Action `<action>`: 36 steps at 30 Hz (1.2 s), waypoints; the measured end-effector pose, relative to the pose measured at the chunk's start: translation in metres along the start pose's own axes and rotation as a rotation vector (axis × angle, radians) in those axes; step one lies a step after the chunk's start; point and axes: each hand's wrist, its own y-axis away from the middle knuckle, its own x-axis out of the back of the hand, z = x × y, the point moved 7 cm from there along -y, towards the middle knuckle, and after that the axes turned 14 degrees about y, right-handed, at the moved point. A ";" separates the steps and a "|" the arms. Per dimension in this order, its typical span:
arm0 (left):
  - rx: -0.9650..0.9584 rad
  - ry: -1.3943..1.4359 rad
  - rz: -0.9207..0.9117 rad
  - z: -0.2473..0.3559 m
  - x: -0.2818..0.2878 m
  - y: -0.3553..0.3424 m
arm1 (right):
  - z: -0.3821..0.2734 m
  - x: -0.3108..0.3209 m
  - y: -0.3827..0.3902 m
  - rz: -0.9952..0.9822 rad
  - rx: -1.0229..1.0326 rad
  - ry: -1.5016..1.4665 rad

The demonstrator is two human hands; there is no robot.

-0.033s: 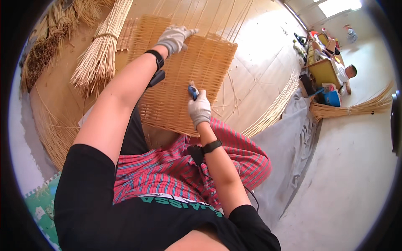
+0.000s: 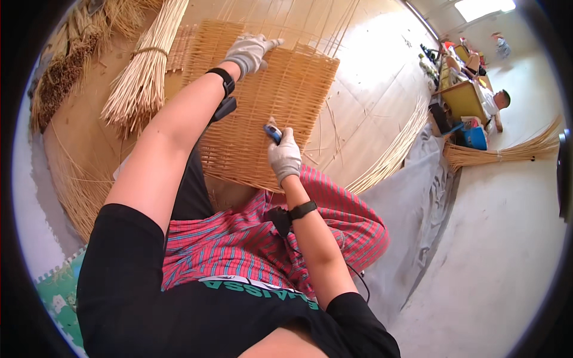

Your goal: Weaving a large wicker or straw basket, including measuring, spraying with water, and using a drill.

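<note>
A woven wicker panel (image 2: 262,107) lies in front of me, with loose upright strands running out from its far edge. My left hand (image 2: 248,52), in a pale work glove, rests on the panel's far part, index finger stretched out to the right along the edge of the weave. Near the panel's right side, my right hand (image 2: 285,154), gloved too, is closed round a small blue-handled tool (image 2: 273,132). Its working end is too small to make out. A red striped cloth (image 2: 239,250) covers my lap at the panel's near edge.
Left of the panel lies a tied bundle of pale wicker rods (image 2: 143,71), with darker bundles (image 2: 65,65) beyond. Loose rods (image 2: 394,149) lie on a grey sheet (image 2: 400,203) at right. Farther right are another bundle (image 2: 507,152), a blue bucket (image 2: 474,138) and a seated person (image 2: 498,100).
The blue-handled tool in my right hand has tipped slightly to the left. My left hand stays where it was on the panel.
</note>
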 end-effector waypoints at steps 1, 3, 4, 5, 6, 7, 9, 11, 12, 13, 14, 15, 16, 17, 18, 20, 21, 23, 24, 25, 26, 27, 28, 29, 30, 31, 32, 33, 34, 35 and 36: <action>0.004 -0.028 -0.006 -0.001 -0.001 -0.002 | 0.003 0.000 -0.003 0.028 0.021 -0.102; -0.016 -0.032 -0.015 -0.002 -0.003 -0.002 | 0.000 0.007 -0.013 0.120 0.071 -0.205; 0.007 -0.047 -0.029 -0.005 -0.005 0.001 | -0.010 0.019 -0.017 0.264 0.144 -0.106; -0.028 -0.063 0.008 -0.004 -0.002 0.003 | -0.018 0.019 -0.019 0.231 0.194 -0.133; -0.063 -0.080 0.044 -0.002 0.001 0.007 | -0.026 0.018 -0.019 0.204 0.226 -0.164; -0.077 -0.087 0.070 -0.001 0.002 0.009 | -0.033 0.012 -0.013 0.166 0.227 -0.159; -0.077 -0.061 0.073 0.000 0.004 0.013 | -0.050 0.001 0.014 0.198 0.353 -0.183; -0.052 -0.049 0.070 0.001 0.007 0.015 | -0.055 -0.014 0.051 0.298 0.503 -0.006; -0.017 -0.039 0.042 0.000 0.007 0.015 | -0.058 -0.021 0.078 0.437 0.647 0.171; -0.013 -0.001 -0.033 -0.001 0.005 0.014 | -0.056 -0.036 0.092 0.449 0.733 0.358; 0.004 -0.034 -0.010 -0.003 0.007 0.015 | -0.046 -0.044 0.094 0.416 0.697 0.327; -0.075 0.012 -0.014 0.000 0.010 0.013 | -0.042 -0.057 0.092 0.348 0.777 0.370; -0.150 0.065 -0.033 0.002 0.009 0.014 | -0.035 -0.073 0.093 0.205 0.800 0.452; -0.229 0.137 0.138 0.004 0.020 0.018 | -0.025 -0.076 0.086 0.095 0.759 0.315; -0.235 0.134 0.138 0.002 0.019 0.017 | -0.017 -0.070 0.080 0.132 0.645 0.116; -0.165 0.111 0.087 -0.004 0.011 0.015 | -0.012 -0.061 0.072 0.131 0.614 -0.058; -0.098 0.124 0.035 -0.008 0.003 0.015 | -0.014 -0.054 0.071 0.173 0.635 -0.072; -0.083 0.019 0.081 -0.005 0.002 0.012 | -0.010 -0.041 0.066 0.197 0.511 -0.289; -0.049 -0.076 0.061 -0.005 -0.001 0.010 | -0.010 -0.034 0.065 0.221 0.493 -0.284; -0.033 -0.023 0.086 -0.004 -0.001 0.011 | -0.001 -0.044 0.058 -0.009 0.295 -0.637; -0.056 -0.037 0.164 -0.001 0.005 0.010 | 0.006 -0.055 0.059 -0.193 0.082 -0.975; -0.046 -0.031 0.110 -0.002 0.002 0.011 | 0.009 -0.060 0.062 -0.273 -0.068 -1.256; -0.029 -0.031 0.051 -0.003 -0.001 0.011 | 0.006 -0.061 0.066 -0.333 -0.056 -1.232; -0.052 -0.054 0.036 -0.002 0.000 0.012 | 0.008 -0.056 0.068 -0.250 -0.036 -1.159; -0.059 -0.044 0.033 -0.001 0.002 0.014 | 0.010 -0.055 0.070 -0.233 -0.042 -1.092; -0.059 -0.035 0.020 -0.002 0.003 0.015 | 0.010 -0.055 0.070 -0.214 -0.022 -0.986; -0.072 -0.018 0.004 0.000 0.004 0.018 | 0.010 -0.051 0.070 -0.159 0.010 -1.005; -0.069 -0.012 0.006 0.002 0.006 0.022 | 0.010 -0.057 0.069 -0.233 -0.038 -1.101; -0.060 -0.030 0.031 0.003 0.010 0.026 | 0.009 -0.059 0.067 -0.278 -0.057 -1.227; -0.096 -0.024 0.087 0.010 0.013 0.034 | 0.009 -0.058 0.065 -0.294 -0.048 -1.308; -0.127 -0.020 0.128 0.017 0.015 0.044 | 0.007 -0.056 0.060 -0.326 -0.030 -1.312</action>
